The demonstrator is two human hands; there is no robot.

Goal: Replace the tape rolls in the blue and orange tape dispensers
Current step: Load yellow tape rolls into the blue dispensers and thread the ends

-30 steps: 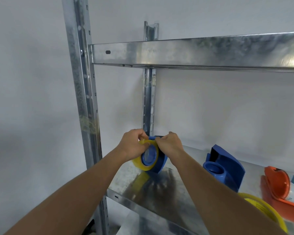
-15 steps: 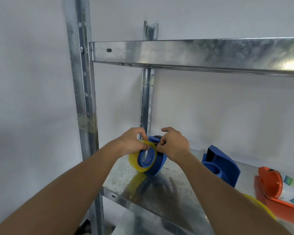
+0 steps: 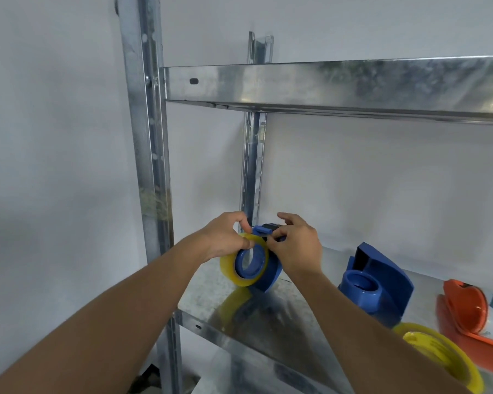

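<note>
A blue tape dispenser (image 3: 271, 275) stands on the metal shelf (image 3: 208, 294) with a yellowish tape roll (image 3: 234, 273) seated on its hub. My left hand (image 3: 225, 237) grips the top of the roll, thumb and fingers curled over its rim. My right hand (image 3: 296, 245) pinches at the dispenser's top by the roll's edge, where the black cutter (image 3: 271, 225) sticks out. A second blue dispenser part (image 3: 376, 282) sits further right. The orange dispenser (image 3: 467, 311) lies at the right edge with a printed roll in it.
A yellow spool-like part (image 3: 439, 354) lies at the shelf's front right, partly behind my right forearm. An upper metal shelf (image 3: 325, 81) runs overhead. Steel uprights (image 3: 145, 137) stand at the left, a white wall behind.
The view shifted slightly. My right hand opened somewhat and moved to the dispenser's top edge; its index finger lifted. My left hand stayed on the roll.
</note>
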